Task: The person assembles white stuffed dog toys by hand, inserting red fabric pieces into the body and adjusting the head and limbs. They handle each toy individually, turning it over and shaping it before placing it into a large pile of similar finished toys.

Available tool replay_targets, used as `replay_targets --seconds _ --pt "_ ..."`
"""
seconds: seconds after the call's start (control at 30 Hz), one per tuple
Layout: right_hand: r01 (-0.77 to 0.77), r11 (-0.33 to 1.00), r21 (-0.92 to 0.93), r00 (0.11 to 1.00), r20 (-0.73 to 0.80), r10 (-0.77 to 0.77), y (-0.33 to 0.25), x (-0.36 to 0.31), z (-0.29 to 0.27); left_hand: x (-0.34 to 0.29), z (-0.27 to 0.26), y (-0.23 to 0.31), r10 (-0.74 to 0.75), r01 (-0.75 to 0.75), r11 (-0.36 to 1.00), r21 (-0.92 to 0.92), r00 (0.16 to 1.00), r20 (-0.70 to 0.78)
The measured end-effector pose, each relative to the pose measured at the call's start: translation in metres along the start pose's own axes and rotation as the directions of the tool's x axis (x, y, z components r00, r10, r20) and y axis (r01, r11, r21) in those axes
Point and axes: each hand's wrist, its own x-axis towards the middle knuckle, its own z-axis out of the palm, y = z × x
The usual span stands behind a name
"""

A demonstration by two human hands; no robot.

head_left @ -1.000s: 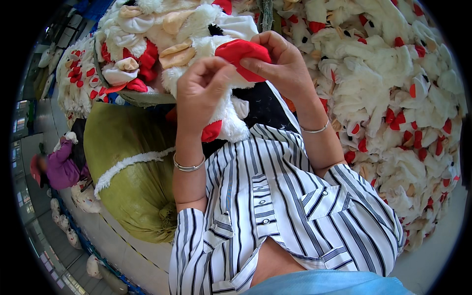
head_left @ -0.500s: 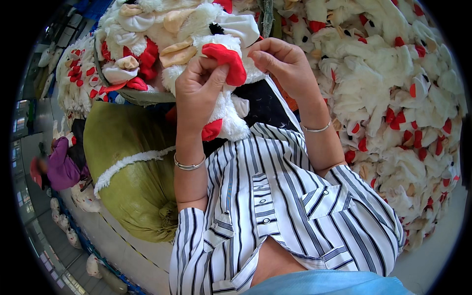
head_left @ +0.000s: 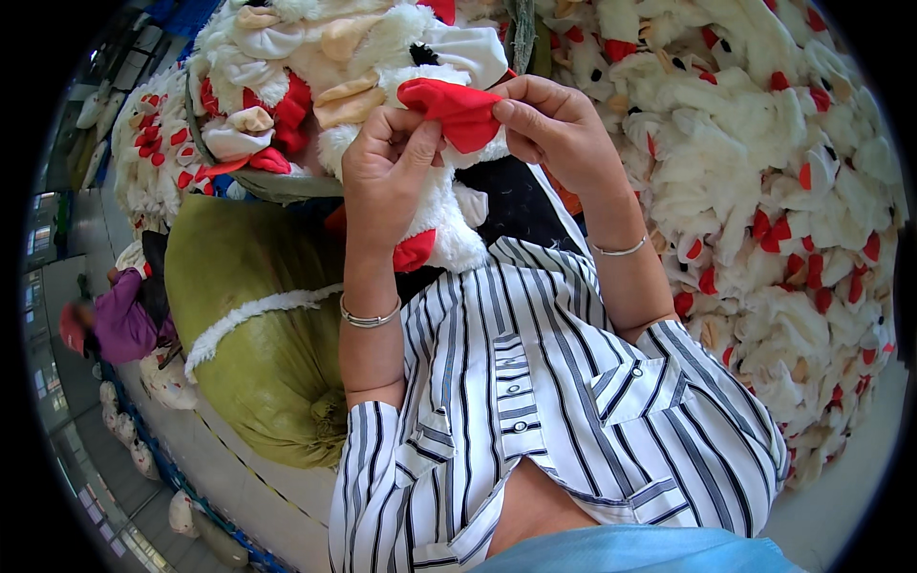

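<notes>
A red fabric piece (head_left: 460,111) is stretched between my two hands, above white plush. My left hand (head_left: 390,167) pinches its left end between thumb and fingers. At its right edge, my right hand (head_left: 549,124) grips the cloth with thumb and forefinger. Beneath them hangs an unstuffed white plush toy skin (head_left: 449,215) with a second red patch low on it. Whether the red piece is sewn to that skin cannot be made out.
A basket (head_left: 277,187) heaped with plush skins lies ahead. To the left bulges a green sack (head_left: 253,315) tied with white fluffy trim. A large pile of white and red plush skins (head_left: 735,191) fills the right side. Another person in purple (head_left: 124,320) is at far left.
My right fingers, empty before, have closed on the red piece's right edge. The red piece has turned and now spreads sideways between both hands.
</notes>
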Motion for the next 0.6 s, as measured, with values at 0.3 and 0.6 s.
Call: replay_targets --seconds 0.3,0.6 --pt "-0.191 0.938 0.288 0.970 -0.089 0.225 0.008 0.002 -0.007 -0.008 0.021 -0.007 0.106 -0.158 0.887 0.433 0.984 0.142" --pt "-0.079 0.966 0.245 0.995 0.084 0.060 0.026 0.007 -0.009 0.002 0.017 -0.017 0.168 -0.166 0.958 0.235 0.986 0.011"
